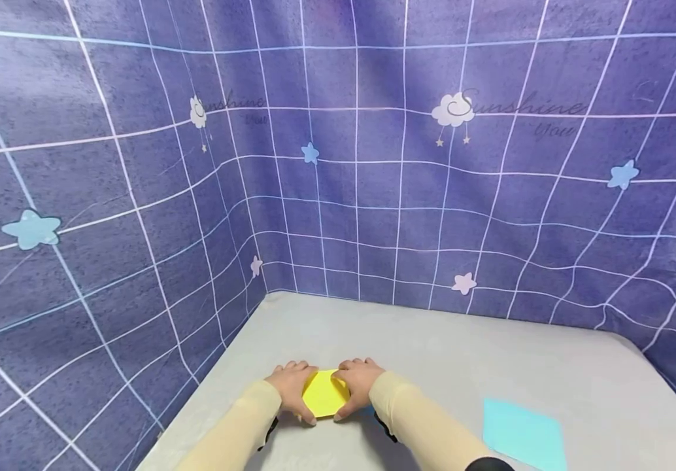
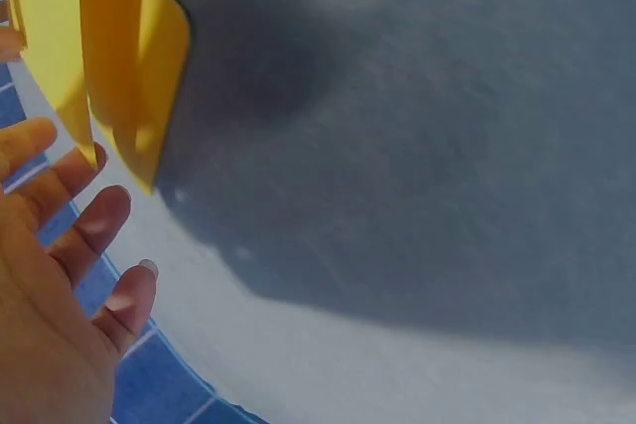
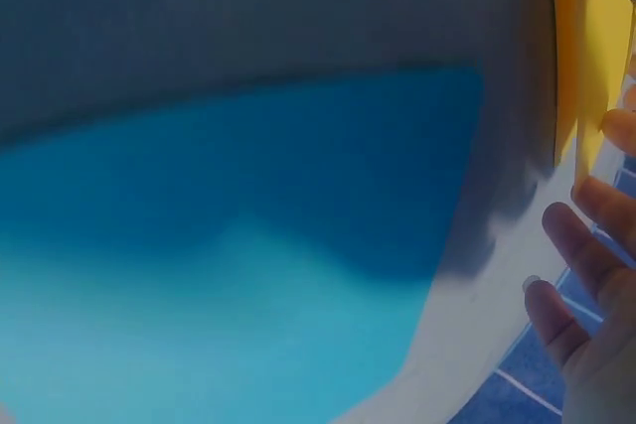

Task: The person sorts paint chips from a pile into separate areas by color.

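Observation:
A folded yellow paper (image 1: 325, 394) sits near the front left of the grey table (image 1: 444, 347), held between both hands. My left hand (image 1: 292, 387) grips its left side, thumb on the near edge and fingers over the far edge. My right hand (image 1: 360, 384) grips the right side the same way. In the left wrist view the yellow paper (image 2: 119, 47) shows raised folded layers, with the outer fingers (image 2: 99, 230) straight and off it. In the right wrist view the yellow paper (image 3: 588, 57) is at the top right, beyond the free fingers (image 3: 581, 245).
A light blue sheet (image 1: 523, 435) lies flat at the front right of the table. Blue paper (image 3: 219, 275) also fills the right wrist view below the wrist. A blue grid-patterned cloth (image 1: 373, 163) walls in the back and left sides.

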